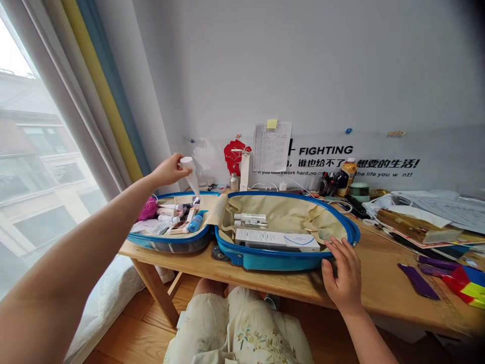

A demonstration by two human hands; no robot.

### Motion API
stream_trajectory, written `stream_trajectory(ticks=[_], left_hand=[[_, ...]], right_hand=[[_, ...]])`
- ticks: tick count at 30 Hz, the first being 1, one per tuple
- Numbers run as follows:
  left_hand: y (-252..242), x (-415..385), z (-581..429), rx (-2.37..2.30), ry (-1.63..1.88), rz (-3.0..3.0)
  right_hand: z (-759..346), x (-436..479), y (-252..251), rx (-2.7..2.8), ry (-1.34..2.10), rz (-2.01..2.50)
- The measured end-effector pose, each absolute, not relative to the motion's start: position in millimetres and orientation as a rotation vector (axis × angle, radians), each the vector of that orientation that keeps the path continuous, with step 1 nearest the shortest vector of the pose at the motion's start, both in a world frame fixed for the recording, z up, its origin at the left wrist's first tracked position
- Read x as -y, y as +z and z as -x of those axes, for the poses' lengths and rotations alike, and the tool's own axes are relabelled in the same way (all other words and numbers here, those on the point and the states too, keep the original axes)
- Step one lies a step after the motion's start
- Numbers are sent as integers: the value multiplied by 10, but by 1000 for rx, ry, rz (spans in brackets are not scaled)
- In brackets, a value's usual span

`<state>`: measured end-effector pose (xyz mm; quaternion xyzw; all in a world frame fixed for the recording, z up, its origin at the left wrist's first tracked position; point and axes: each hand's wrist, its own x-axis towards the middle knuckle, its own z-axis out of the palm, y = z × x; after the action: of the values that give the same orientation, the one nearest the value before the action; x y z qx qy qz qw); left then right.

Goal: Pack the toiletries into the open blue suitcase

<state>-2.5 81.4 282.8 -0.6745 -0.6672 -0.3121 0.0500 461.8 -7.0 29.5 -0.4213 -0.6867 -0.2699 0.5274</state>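
Note:
My left hand [172, 170] grips a white squeeze tube [191, 177] by its capped end, above the left half of an open blue suitcase [242, 261]. That half holds a blue bottle [196, 222], several white tubes and bottles, and a pink-purple bundle [147, 209]. In the right half lie a long white box [276, 238], a white bottle [250, 217] and a clear bottle [251, 224] beside it. My right hand [344, 270] rests at the right half's front rim with fingers spread, holding nothing.
The suitcase lies on a wooden table [373, 268]. Behind it stand an orange-labelled bottle [346, 177], a green jar [359, 191] and a small silver bottle [234, 181]. Papers [439, 207], a brown pouch [417, 226] and purple strips [418, 281] lie to the right. A window is on the left.

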Motion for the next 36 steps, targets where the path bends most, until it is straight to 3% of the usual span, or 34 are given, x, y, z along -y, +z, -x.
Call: stream_trajectory(ticks=[6, 9, 20, 36], left_hand=[[2512, -1101, -1276, 2038, -1671, 2551], [2183, -1227, -1926, 2086, -1651, 2692], [1336, -1424, -2721, 2196, -1258, 2946], [1174, -1455, -2628, 2122, -237, 2819]], right_hand=[[-4619, 72, 295, 1638, -633, 993], [-4616, 79, 305, 1640, -654, 994], [-4605, 118, 309, 1653, -645, 1018], [-4598, 117, 331, 1651, -639, 996]])
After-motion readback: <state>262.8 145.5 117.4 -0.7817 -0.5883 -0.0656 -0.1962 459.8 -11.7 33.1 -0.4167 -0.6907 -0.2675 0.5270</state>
